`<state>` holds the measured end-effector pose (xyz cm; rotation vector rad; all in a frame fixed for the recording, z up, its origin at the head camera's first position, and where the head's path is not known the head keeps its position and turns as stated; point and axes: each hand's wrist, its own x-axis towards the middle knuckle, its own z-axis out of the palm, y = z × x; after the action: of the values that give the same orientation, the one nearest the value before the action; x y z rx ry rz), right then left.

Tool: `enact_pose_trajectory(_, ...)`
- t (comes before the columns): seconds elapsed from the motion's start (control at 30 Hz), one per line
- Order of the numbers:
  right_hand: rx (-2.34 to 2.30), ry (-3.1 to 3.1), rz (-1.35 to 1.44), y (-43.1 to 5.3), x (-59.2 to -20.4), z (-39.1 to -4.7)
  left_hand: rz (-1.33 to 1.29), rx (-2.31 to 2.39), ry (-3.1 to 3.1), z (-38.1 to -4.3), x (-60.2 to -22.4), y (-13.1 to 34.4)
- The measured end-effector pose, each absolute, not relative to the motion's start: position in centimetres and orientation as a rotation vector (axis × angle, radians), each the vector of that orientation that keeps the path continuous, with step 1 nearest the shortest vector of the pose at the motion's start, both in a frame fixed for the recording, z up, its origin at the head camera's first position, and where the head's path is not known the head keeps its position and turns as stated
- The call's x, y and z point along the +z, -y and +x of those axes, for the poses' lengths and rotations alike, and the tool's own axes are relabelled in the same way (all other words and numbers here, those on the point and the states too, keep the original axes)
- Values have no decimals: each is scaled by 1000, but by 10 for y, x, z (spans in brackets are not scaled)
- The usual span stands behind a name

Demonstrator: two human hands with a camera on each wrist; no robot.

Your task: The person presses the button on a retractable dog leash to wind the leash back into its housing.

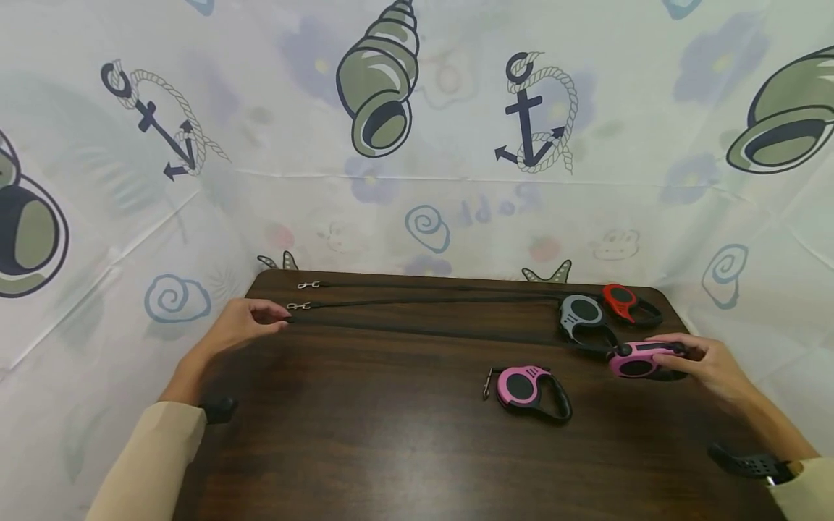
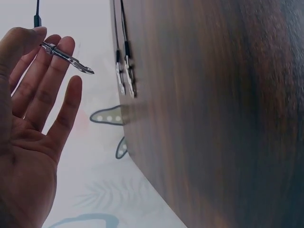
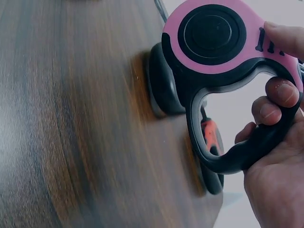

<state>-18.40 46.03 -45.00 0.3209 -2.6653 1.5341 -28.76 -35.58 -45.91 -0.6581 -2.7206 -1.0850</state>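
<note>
Only in left wrist view: silver clip (image 2: pixel 70 59) at left fingers (image 2: pixel 46 90)

- I saw the left hand (image 2: pixel 33 133), palm toward the camera, pinch a dark cord (image 2: pixel 37 9) where it met a metal clip (image 2: pixel 69 59).
- The clip slanted in front of the fingers, while the cord ran up out of my view.
- Two more clips (image 2: pixel 129 78) lay near each other at the edge of the brown table (image 2: pixel 213 118).
- Beside it, I made out white cloth (image 2: pixel 90 161) with a printed leaf (image 2: pixel 102 192).
</note>
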Motion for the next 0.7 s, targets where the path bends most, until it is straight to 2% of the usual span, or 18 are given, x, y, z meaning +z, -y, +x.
enact_pose_trajectory(0.7,1488,2689,342,-432,-445,-187,-722,-1114,2659,-288,-458,333)
